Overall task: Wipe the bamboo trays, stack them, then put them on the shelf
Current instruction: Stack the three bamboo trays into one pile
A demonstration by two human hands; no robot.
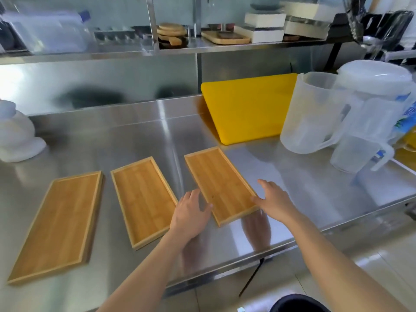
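Note:
Three shallow bamboo trays lie flat on the steel counter (135, 136): a left tray (58, 221), a middle tray (143, 199) and a right tray (218, 183). My left hand (191, 212) rests on the near left edge of the right tray, fingers spread. On the same tray's near right corner sits my right hand (274, 199), fingers apart. Both hands flank the tray's near end. No cloth is in either hand. The steel shelf (180, 49) runs above the counter's back.
A yellow cutting board (247, 109) leans at the back right. Clear plastic pitchers (315, 113) crowd the right end. A white cloth-like bundle (15, 136) sits at the far left. The shelf holds wooden boards (172, 32), a wooden tray (225, 38) and white boxes (265, 28).

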